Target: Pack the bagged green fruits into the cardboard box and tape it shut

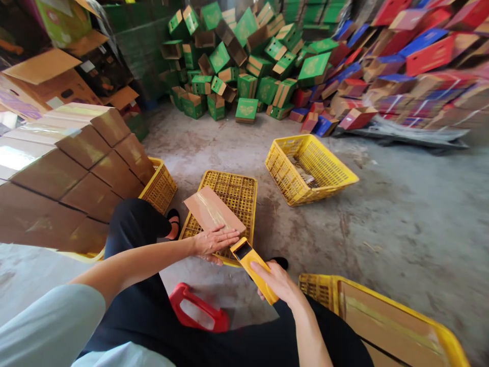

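A taped brown cardboard box (pixel 214 210) lies on an upturned yellow plastic crate (pixel 241 189). My left hand (pixel 214 240) rests flat across the near end of the box, fingers stretched out and thumb lower down by its side. Just right of it, my right hand (pixel 273 278) is wrapped around a long yellow stapler-like hand tool (pixel 250 256). The tool's far end, with a dark recess, is at the near right corner of the box, close to my left fingertips. Whether the tool touches the cardboard I cannot tell.
Stacked brown boxes (pixel 82 148) stand at left in a yellow crate (pixel 162 183). An open yellow crate (pixel 324 171) sits ahead right; another crate (pixel 336 293) holds boxes nearby. A red plastic frame (pixel 198 308) lies between my legs. Green cartons (pixel 244 84) and red cartons (pixel 431 56) are piled behind.
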